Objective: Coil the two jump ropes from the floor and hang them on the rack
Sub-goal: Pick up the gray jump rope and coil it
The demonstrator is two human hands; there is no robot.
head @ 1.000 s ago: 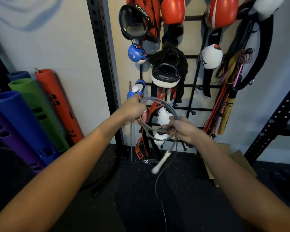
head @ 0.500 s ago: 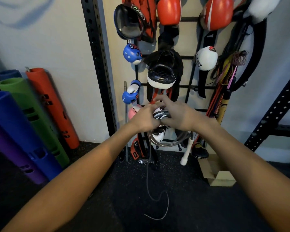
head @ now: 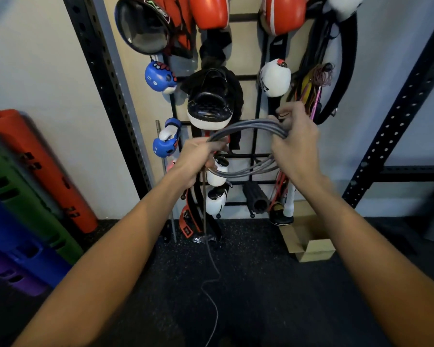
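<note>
Holding a grey jump rope [head: 248, 125] coiled into several loops, both hands are up in front of the rack [head: 254, 156]. Left hand [head: 198, 159] is curled round the left side of the coil, fingers closed on the strands. Right hand [head: 296, 151] grips the right side a bit higher, fingers wrapped over the bundled loops. Coil hangs in the air between the two hands. Its upper arc crosses the lower edge of a black-and-white focus pad [head: 209, 111] and its lower arc sags in front of the rack bars. Loose tail [head: 212, 261] drops from under the left hand, then squiggles over the dark speckled floor [head: 273, 296] toward the bottom edge of view. Rack is a black wire grid on the wall, loaded: red boxing gloves [head: 208, 11] on top, blue gloves [head: 159, 76] at left, white glove [head: 274, 77] at right, bundle of cords [head: 313, 88] far right. White stick-like piece [head: 290, 196] sits below the right hand; cannot tell if it is a rope handle. Cardboard box [head: 311, 246] sits on the floor under the rack's right end. Coloured foam tubes [head: 35, 166] lean at the left wall. Black perforated upright [head: 103, 83] stands just left of the rack.
</note>
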